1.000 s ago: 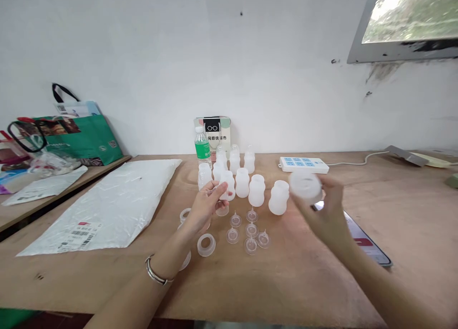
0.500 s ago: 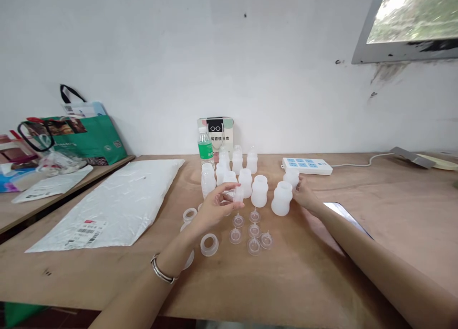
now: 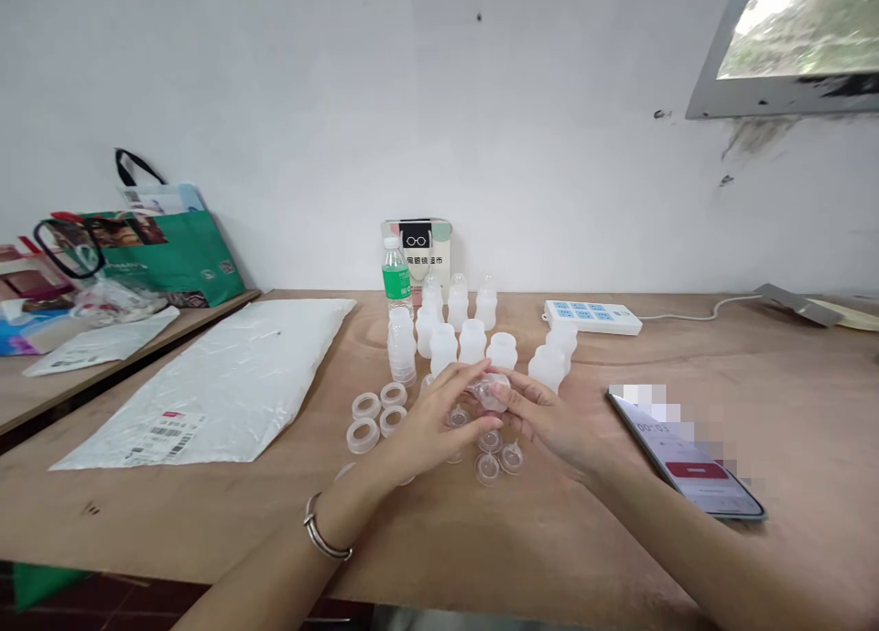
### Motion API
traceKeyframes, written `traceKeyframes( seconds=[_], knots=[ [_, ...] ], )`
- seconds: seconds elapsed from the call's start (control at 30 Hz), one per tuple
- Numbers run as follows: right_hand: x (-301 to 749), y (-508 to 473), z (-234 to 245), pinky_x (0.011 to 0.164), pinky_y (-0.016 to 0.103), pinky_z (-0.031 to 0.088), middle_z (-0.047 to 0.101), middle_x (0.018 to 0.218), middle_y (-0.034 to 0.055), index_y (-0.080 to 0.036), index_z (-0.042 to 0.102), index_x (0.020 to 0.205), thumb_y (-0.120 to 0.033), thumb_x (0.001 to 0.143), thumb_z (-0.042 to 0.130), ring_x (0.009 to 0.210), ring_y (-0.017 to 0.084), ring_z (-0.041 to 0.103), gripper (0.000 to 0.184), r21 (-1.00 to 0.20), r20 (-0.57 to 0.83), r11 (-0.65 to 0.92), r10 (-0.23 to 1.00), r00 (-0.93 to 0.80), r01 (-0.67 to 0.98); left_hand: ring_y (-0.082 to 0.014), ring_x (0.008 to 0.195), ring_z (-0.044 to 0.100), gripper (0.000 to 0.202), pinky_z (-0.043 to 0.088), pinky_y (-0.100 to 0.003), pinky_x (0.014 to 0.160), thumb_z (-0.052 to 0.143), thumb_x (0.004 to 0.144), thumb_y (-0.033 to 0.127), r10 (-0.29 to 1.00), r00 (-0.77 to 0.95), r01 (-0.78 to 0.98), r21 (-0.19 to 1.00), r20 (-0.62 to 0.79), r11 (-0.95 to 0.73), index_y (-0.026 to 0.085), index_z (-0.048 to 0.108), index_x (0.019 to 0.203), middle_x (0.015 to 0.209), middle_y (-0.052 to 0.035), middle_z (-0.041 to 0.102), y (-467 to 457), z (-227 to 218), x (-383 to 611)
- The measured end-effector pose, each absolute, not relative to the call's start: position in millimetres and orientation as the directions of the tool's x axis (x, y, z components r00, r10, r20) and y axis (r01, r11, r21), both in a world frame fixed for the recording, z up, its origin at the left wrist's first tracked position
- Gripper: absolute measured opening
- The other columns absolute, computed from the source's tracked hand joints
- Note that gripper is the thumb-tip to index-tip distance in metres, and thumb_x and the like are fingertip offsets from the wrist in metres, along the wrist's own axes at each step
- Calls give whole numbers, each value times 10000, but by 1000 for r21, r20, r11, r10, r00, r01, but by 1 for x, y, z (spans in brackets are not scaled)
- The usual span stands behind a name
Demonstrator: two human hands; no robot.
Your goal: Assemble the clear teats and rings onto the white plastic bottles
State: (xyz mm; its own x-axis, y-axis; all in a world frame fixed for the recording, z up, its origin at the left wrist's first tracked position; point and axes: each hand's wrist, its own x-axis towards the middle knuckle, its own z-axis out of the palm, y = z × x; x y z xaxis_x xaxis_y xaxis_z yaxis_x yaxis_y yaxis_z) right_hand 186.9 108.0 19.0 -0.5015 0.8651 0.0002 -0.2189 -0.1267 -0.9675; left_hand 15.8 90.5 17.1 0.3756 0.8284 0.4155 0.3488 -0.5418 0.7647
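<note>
Pinching the clear cap (image 3: 493, 394) between left hand (image 3: 439, 418) and right hand (image 3: 553, 422), close together above the table (image 3: 536, 558), in front of the white bottles (image 3: 472, 340). Best to grip lightly, press evenly without squashing, and avoid knocking the bottle nipples (image 3: 488, 469) below.

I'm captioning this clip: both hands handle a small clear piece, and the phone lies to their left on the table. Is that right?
Not quite: the phone lies to the right of the left hand and right hand, as the head view shows.
</note>
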Motion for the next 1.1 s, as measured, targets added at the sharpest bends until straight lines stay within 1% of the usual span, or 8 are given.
traceKeyframes(
  seconds=[0.17,0.27,0.47,0.63,0.77,0.83,0.97,1.1],
  knots=[
    [188,118,-1,853,292,474,696,931,7,-251,684,965,-356,683,750,837,136,644,309,-902,-21,-245,847,-531,-355,-142,830,617,162,511,-273,762,549,851,200,769,285,410,652,572,-638,200,652,976,908,-44,645,97,11,10],
    [186,115,-11,822,281,474,685,903,-12,-261,680,941,-354,664,764,825,129,629,303,-895,15,-204,876,-482,-398,-125,734,607,135,492,-245,690,550,834,164,754,282,513,571,593,-641,180,683,858,820,-37,643,96,9,15],
    [177,112,-20,768,262,462,647,834,-30,-274,643,964,-349,665,755,803,125,586,328,-946,155,24,910,-386,-325,-139,692,620,102,479,-238,633,583,771,157,878,131,482,744,461,-463,166,681,744,740,-26,679,95,7,26],
    [177,116,-26,785,300,466,636,891,-2,-262,607,987,-359,675,729,855,157,576,349,-955,246,160,897,-366,-249,-145,663,625,108,479,-241,611,581,764,196,959,72,323,903,274,-283,147,676,754,718,-38,692,96,2,31],
    [178,114,-24,791,293,464,632,940,-1,-262,611,998,-347,690,718,871,156,575,336,-950,287,207,877,-385,-236,-128,666,597,36,472,-247,641,597,734,163,931,26,354,868,363,-348,160,630,748,713,-14,651,93,-1,32],
    [178,111,-21,747,281,471,642,915,-6,-263,619,1002,-347,689,723,832,152,581,340,-952,286,205,862,-419,-228,-109,631,564,124,463,-233,613,617,682,107,920,-5,366,857,393,-364,172,579,781,695,20,595,93,-1,31],
    [178,108,-17,714,273,490,662,844,-10,-261,638,1006,-378,700,719,785,151,606,337,-962,205,106,889,-410,-251,-117,662,565,146,465,-235,608,616,702,112,917,54,411,828,395,-381,179,581,827,720,17,582,93,2,28],
    [181,111,-15,755,292,521,693,927,13,-263,671,1000,-468,693,707,790,158,649,371,-929,81,-66,924,-373,-364,-145,831,600,219,498,-271,711,512,839,197,878,177,420,773,444,-476,200,625,1027,966,-53,612,92,7,26]
  ],
)
